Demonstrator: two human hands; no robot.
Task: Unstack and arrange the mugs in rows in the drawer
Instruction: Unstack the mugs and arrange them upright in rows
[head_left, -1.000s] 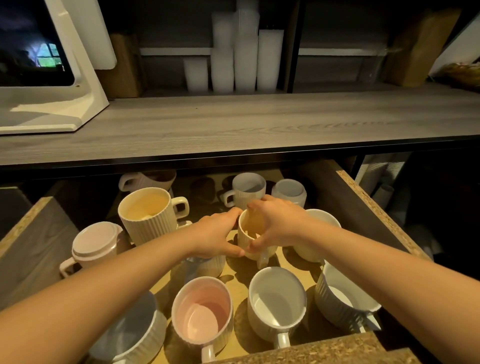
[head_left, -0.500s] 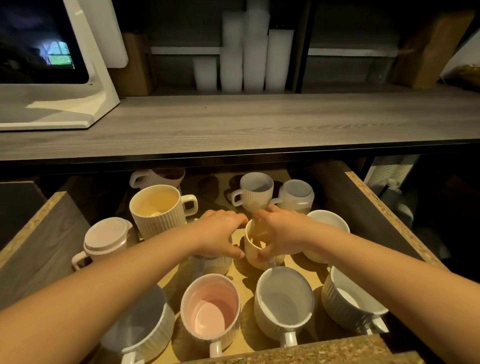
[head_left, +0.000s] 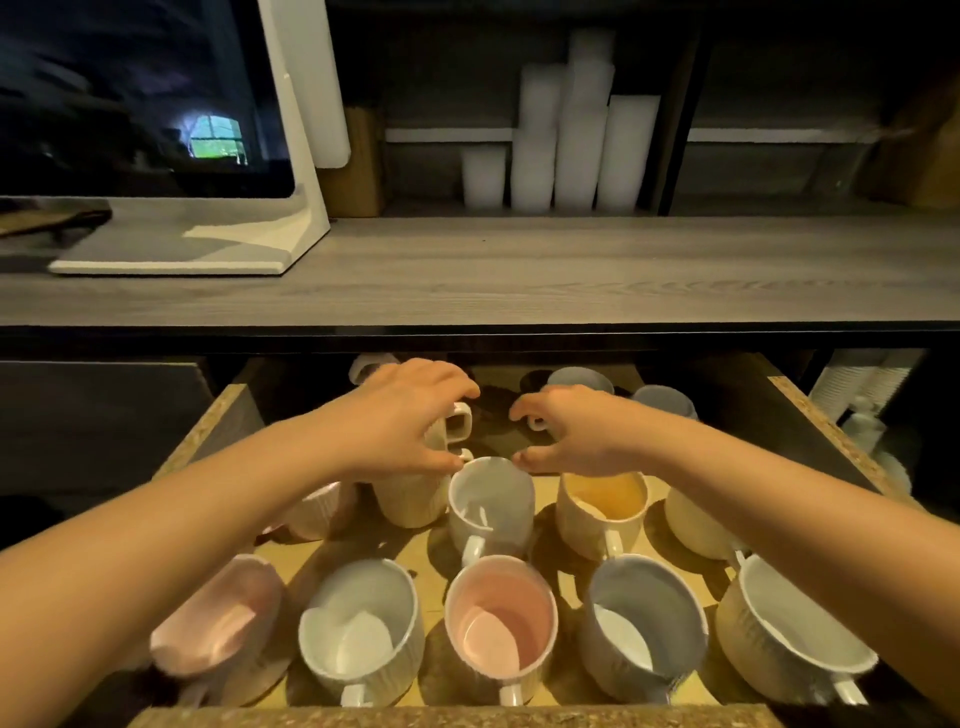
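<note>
While left hand grips cream mug from above | right hand half-curled, holding nothing

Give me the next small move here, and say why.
Likely lift the top mug straight up off the lower mug. Two handles, one above the other, show a nested pair. The left hand grips the upper one, and the right hand, empty beside it, could steady the base.

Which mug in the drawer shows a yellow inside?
The mug in the second row, under the right hand; the others show white, pink or grey insides.
</note>
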